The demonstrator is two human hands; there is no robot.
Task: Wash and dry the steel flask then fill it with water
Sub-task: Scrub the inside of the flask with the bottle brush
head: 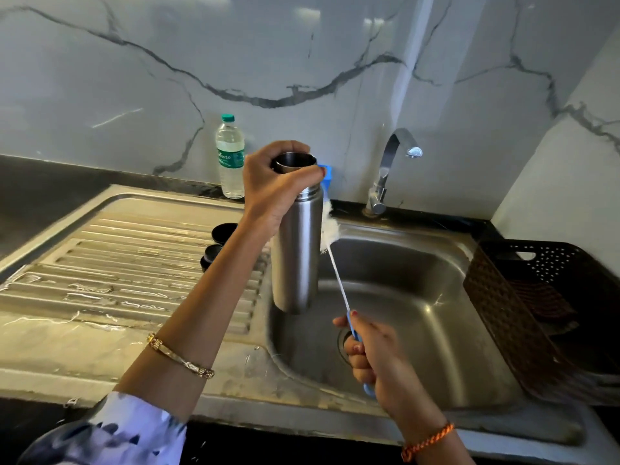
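Head view — marble-veined backsplash, steel sink (pixel 436 297) below. Steel flask (pixel 297 250): upright, long axis vertical, hanging over the basin from the left hand (pixel 268 186), which grasps its neck. Bottle brush (pixel 330 229): bristles touching the flask's right side — handle clasped in the right hand (pixel 375 350), lower right of the flask.
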